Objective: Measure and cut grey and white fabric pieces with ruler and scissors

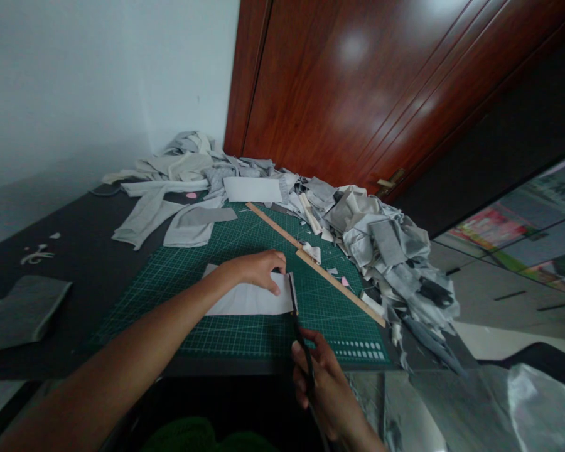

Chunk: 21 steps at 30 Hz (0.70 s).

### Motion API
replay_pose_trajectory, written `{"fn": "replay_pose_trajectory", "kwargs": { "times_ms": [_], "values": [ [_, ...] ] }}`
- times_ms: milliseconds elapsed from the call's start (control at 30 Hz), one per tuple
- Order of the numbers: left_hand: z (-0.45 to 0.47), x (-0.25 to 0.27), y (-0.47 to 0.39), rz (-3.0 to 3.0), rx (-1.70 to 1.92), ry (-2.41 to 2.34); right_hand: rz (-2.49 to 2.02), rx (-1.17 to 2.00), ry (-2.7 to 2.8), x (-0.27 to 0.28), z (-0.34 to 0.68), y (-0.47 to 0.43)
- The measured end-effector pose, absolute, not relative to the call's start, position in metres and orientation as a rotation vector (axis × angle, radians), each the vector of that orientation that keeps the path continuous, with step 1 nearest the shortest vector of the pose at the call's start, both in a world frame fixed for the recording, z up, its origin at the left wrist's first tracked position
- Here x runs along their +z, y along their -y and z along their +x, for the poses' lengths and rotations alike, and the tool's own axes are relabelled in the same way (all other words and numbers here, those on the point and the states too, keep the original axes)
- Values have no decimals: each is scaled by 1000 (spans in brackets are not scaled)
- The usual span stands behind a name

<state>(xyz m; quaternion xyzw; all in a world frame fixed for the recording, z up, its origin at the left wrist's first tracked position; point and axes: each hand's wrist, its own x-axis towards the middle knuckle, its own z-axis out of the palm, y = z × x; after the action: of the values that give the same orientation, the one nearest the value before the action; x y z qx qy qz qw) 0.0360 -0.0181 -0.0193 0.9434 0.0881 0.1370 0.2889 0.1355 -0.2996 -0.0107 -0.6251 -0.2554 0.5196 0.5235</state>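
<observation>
A white rectangular piece, cloth or paper (249, 300), lies flat on the green cutting mat (207, 345). My left hand (263, 270) rests on its upper right part, thumb spread away from the fingers. Black scissors (309, 367) are gripped in my right hand (322, 383) at the mat's near edge. Their blades point away from me, along the white piece's right end, where a narrow strip shows beyond them. Whether the blades are fully closed is hard to see.
A wooden ruler (341, 287) lies diagonally across the mat, with small scraps beside it. Heaped grey and white fabric (381, 242) lines the back and right. Folded grey cloth (23, 311) lies on the dark table at left. Behind stands a brown door (320, 94).
</observation>
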Motion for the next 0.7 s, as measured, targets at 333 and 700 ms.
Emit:
{"fn": "replay_pose_trajectory", "kwargs": {
  "times_ms": [333, 700],
  "values": [
    [36, -16, 19, 2524, 360, -232, -1496, 1233, 594, -7, 132, 299],
    [35, -16, 19, 2557, 333, -272, -1387, 1249, 282, -4, 136, 298]
  ]
}}
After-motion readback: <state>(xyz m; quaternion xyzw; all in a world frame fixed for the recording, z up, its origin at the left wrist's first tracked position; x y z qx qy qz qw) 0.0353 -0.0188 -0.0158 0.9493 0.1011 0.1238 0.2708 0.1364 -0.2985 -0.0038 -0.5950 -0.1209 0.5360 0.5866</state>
